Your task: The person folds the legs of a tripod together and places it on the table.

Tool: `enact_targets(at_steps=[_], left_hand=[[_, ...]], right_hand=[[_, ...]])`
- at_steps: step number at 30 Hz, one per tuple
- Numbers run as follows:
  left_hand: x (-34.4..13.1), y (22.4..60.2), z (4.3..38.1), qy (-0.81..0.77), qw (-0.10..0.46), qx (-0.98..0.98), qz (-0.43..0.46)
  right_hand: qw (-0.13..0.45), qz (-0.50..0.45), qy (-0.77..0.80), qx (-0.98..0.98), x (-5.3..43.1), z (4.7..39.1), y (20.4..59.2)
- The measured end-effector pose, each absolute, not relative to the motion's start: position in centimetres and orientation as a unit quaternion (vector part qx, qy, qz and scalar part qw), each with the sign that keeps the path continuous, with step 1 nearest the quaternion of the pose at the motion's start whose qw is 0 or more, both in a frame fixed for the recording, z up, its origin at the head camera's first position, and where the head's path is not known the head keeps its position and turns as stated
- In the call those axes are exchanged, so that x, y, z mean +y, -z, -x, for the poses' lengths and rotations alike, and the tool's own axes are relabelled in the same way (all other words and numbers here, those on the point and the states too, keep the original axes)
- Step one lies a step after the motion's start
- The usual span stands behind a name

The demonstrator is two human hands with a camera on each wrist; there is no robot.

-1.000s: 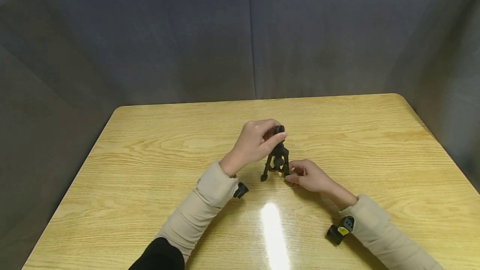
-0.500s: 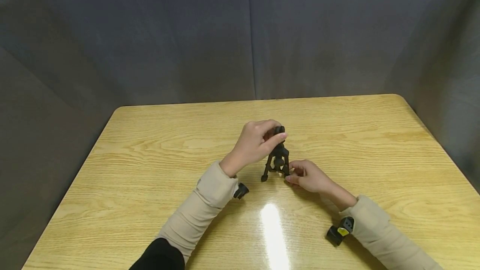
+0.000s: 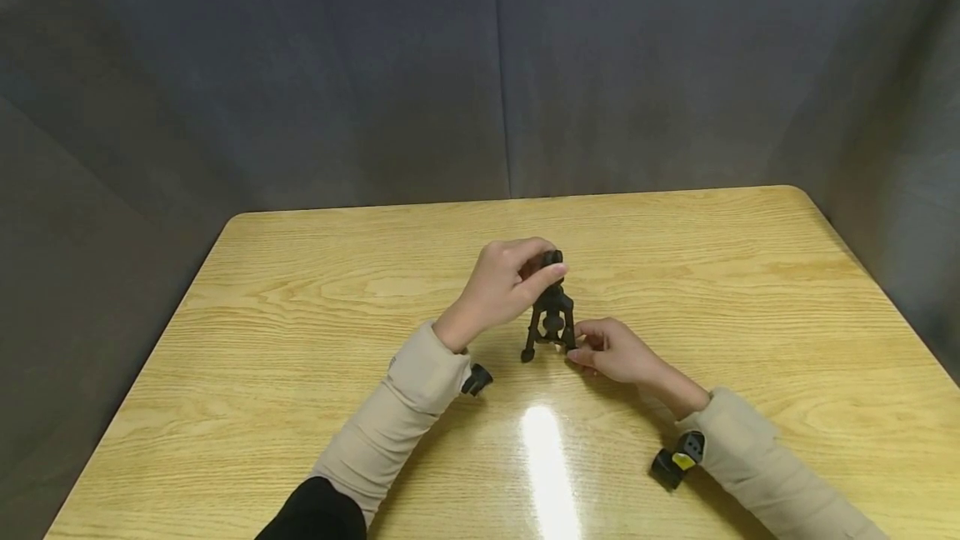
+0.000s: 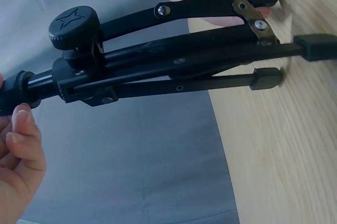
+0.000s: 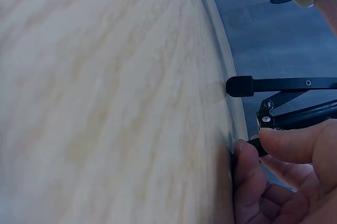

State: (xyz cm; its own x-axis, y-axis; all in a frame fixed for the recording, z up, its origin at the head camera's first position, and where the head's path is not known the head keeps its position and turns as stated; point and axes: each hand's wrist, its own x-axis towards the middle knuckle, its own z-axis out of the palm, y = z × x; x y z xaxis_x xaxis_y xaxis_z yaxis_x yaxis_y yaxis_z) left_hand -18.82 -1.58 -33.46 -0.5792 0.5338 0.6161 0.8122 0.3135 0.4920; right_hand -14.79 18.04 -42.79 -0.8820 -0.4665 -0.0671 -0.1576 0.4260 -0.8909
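A small black tripod [image 3: 552,322] stands upright on the wooden table with its legs part spread. In the left wrist view the tripod [image 4: 179,58] shows a round star-marked knob [image 4: 75,27], hinged legs and rubber feet. My left hand [image 3: 502,286] grips its top, thumb and fingers around the head. Low on the right side, my right hand [image 3: 613,350] pinches the foot end of one leg between thumb and fingers. Seen from the right wrist, this hand [image 5: 289,171] covers much of that foot, while another leg's rubber foot [image 5: 239,86] rests at the table surface.
The wood-grain table [image 3: 300,290] has rounded far corners. Dark grey curtain [image 3: 375,73] hangs behind it and at both sides. Black wrist cameras [image 3: 477,379] are strapped over both beige sleeves. A bright light reflection [image 3: 550,465] lies near the front.
Both hands and the tripod sit very slightly further left in the head view. The hold of each hand is the same.
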Motion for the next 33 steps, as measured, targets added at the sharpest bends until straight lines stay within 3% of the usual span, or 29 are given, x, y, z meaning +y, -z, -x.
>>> enact_targets(at_steps=[18,33], left_hand=[[-3.1,33.8,19.1,0.423,0.147,-0.799,0.401],[-4.7,34.1,19.8,0.433,0.163,-0.803,0.376]], right_hand=[[0.165,0.176,0.492,0.836,17.2,14.9,42.4],[0.176,0.17,0.495,0.834,16.8,15.3,42.0]])
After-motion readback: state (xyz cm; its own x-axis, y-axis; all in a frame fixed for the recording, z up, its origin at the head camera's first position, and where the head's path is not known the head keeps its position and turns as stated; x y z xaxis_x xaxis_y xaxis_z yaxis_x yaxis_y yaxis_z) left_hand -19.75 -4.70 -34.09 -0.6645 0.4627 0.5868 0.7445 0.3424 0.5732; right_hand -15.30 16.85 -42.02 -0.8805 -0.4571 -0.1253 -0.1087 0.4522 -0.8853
